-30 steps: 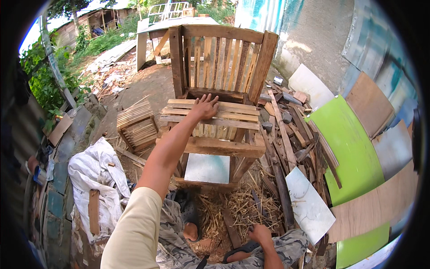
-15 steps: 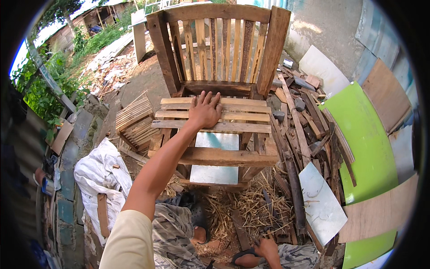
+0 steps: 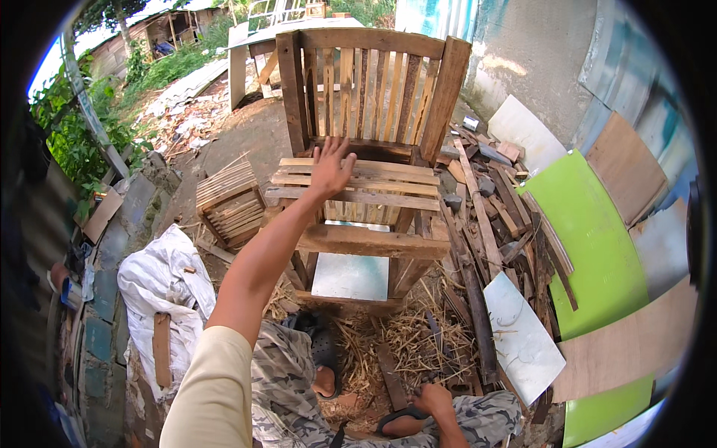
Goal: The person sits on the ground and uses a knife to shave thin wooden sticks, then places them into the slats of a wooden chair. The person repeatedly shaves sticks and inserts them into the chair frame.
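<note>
A wooden chair (image 3: pixel 373 240) with a slatted back stands in front of me. Several loose-looking slats (image 3: pixel 392 199) lie side by side across its seat frame. My left hand (image 3: pixel 332 170) rests flat on these slats near the back of the seat, palm down and fingers spread, gripping nothing. Down by my right knee is my right hand (image 3: pixel 435 403), its fingers curled in. Whether anything is inside that curl cannot be made out. Below the seat, a pale sheet (image 3: pixel 349 275) shows between the chair legs.
Wood shavings (image 3: pixel 418 343) cover the ground before my feet. Scrap wood (image 3: pixel 493 224) is heaped at right, beside a green panel (image 3: pixel 597 246) and a pale board (image 3: pixel 520 336). On the left are a slatted wooden piece (image 3: pixel 230 200) and a white sack (image 3: pixel 166 280).
The view has shifted a little, so the chair sits slightly differently in it. My left hand has slid a bit left and toward the chair back. My right hand stays low by the knee.
</note>
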Demonstrator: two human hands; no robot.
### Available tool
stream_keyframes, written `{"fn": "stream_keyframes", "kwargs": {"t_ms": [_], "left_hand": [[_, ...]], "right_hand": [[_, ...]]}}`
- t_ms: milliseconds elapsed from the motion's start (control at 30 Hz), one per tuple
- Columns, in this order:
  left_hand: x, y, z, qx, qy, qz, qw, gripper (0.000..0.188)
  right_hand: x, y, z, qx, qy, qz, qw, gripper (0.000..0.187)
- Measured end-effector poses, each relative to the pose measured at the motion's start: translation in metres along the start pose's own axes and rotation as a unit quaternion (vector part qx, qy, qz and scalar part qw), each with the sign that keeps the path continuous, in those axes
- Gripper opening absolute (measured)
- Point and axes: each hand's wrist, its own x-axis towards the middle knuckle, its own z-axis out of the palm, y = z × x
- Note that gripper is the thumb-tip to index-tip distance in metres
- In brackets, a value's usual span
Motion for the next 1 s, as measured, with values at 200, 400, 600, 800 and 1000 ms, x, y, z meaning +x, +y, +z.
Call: {"fn": "stream_keyframes", "kwargs": {"t_ms": [200,400,600,800,1000], "left_hand": [[-0.030,-0.081,-0.068,0.054,0.028,-0.273,0.960,0.069],[-0.029,-0.110,-0.085,-0.422,-0.017,-0.387,0.820,0.048],[-0.028,-0.107,-0.083,-0.467,-0.133,-0.345,0.803,0.056],[-0.030,-0.100,-0.078,-0.490,-0.075,-0.335,0.801,0.041],[-0.019,-0.118,-0.048,-0.524,-0.111,-0.325,0.779,0.039]], "right_hand": [[-0.011,0.001,0.002,-0.016,0.029,0.000,0.999,0.050],[-0.001,0.006,0.005,-0.018,0.029,0.008,0.999,0.046],[0.005,0.008,0.004,-0.026,0.011,0.028,0.999,0.050],[-0.003,-0.003,-0.012,-0.023,0.019,0.039,0.999,0.051],[0.006,0.014,0.002,-0.031,0.051,0.025,0.998,0.047]]}}
